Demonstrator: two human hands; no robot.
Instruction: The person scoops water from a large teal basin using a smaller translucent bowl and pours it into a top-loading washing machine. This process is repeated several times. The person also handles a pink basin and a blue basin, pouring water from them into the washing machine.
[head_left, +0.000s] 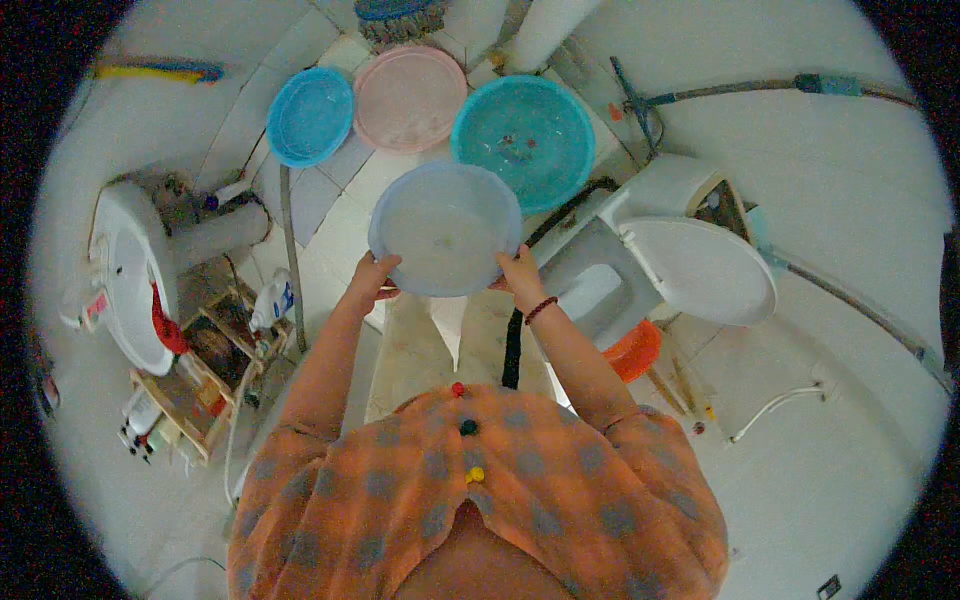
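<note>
A pale blue-grey round plastic basin (446, 225) is held out before me by its near rim. My left hand (374, 281) grips its lower left edge, thumb over the rim. On the lower right edge, my right hand (519, 276) grips it the same way, with a dark red beaded bracelet on the wrist. Behind it on the tiles stand a blue basin (309, 118), a pink basin (409, 99) and a larger teal basin (529, 142). The teal one holds small dark and reddish bits. The held basin overlaps the teal one's edge in view.
A toilet with raised lid (701, 270) stands at the right, an orange-red basin (636, 351) beside it. Left are a white washbasin (139, 277), a grey hose (291, 255) and a wooden rack (214, 360) with bottles. A brush (401, 21) lies at the far wall.
</note>
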